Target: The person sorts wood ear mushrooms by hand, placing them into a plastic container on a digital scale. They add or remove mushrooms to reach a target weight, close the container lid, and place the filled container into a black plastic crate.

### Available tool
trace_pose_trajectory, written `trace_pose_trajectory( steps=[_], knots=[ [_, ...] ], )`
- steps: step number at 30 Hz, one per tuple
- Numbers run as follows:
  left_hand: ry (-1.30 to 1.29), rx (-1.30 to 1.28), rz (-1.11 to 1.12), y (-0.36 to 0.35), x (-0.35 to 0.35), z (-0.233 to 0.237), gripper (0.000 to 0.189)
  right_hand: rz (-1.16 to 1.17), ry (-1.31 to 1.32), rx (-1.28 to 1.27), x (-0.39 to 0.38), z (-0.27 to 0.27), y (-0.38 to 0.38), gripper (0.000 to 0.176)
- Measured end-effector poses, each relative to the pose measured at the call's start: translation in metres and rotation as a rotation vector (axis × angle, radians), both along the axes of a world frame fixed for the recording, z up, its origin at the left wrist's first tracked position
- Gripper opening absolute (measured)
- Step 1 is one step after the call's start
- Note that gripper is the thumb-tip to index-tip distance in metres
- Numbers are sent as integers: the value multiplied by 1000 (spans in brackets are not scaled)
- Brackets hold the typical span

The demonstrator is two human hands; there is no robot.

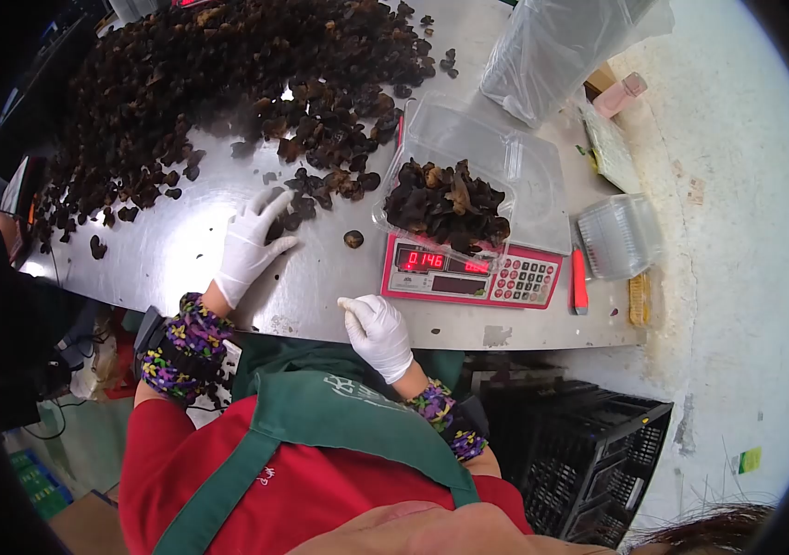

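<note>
My left hand (254, 242), in a white glove, lies over the steel table with its fingers spread. Its fingertips are beside a few dark wood ear mushrooms (300, 211) and seem to touch one. My right hand (378, 335), also gloved, is closed near the table's front edge, thumb against fingers; whatever may be inside is hidden. To its upper right, a clear plastic clamshell box (431, 125) sits open on a red and white digital scale (528, 282). Wood ear mushrooms (450, 203) are heaped in the box. Red digits on the scale appear to read 0.146.
A large pile of wood ear mushrooms (228, 74) covers the table's far left. Plastic-wrapped containers (561, 55) stand at the back right. Right of the scale are a red-handled tool (579, 282) and stacked clear boxes (618, 236). Black crates (589, 453) stand below the table.
</note>
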State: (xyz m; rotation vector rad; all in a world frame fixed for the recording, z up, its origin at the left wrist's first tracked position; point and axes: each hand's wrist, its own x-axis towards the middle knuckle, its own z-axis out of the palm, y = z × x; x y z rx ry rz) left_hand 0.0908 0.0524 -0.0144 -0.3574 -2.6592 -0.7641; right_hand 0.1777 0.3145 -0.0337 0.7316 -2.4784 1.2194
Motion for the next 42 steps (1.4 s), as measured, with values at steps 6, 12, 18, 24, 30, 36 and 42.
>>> trace_pose_trajectory(
  steps=[6,12,18,24,30,36,42],
  knots=[
    [-5,171,-156,16,-31,-5,18,-20,4,-18,2,0,-1,18],
    [0,218,-54,21,-32,23,16,-14,40,-41,1,0,1,20],
    [-3,530,-77,47,-21,54,19,75,89,5,12,35,18,25],
    [70,648,-250,110,-31,108,20,-201,370,167,-36,138,75,36],
    [136,490,-291,159,-57,102,26,-396,237,371,-111,136,90,30],
    [64,505,-447,148,-63,92,35,-498,116,193,-98,131,112,19],
    [-53,559,-405,135,-47,93,49,-322,164,235,-89,131,113,34]
  ],
)
